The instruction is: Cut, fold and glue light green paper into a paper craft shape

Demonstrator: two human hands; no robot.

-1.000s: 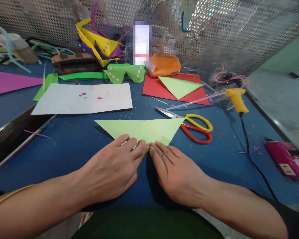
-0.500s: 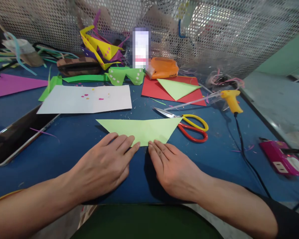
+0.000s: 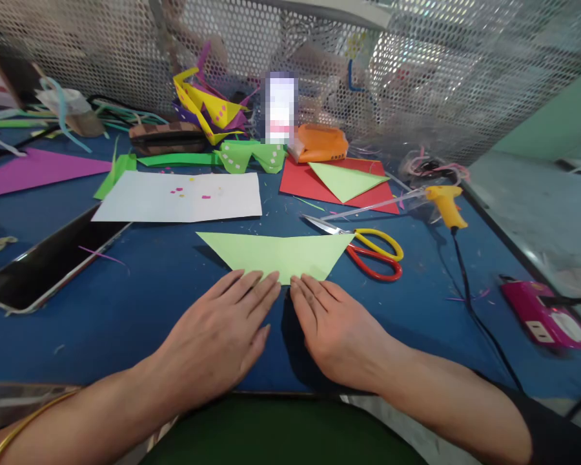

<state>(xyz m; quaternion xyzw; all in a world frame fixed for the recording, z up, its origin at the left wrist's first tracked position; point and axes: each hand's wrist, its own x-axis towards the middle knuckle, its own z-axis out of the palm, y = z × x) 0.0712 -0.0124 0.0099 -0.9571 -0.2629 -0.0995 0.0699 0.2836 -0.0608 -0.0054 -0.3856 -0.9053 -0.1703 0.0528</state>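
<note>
Head: I saw paper (image 3: 275,254) crosswise beside the scissors (image 3: 359,233). Left hand (image 3: 217,330) and right hand (image 3: 343,330), both unclenched, touched its near edge.

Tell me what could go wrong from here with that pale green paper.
The pale green paper might skew, since the left hand and right hand touch it only along its near edge. Its far right corner meets the scissors, so it could snag there if shifted. The glue gun's cord runs close to the right sleeve, which might tug it.
</note>
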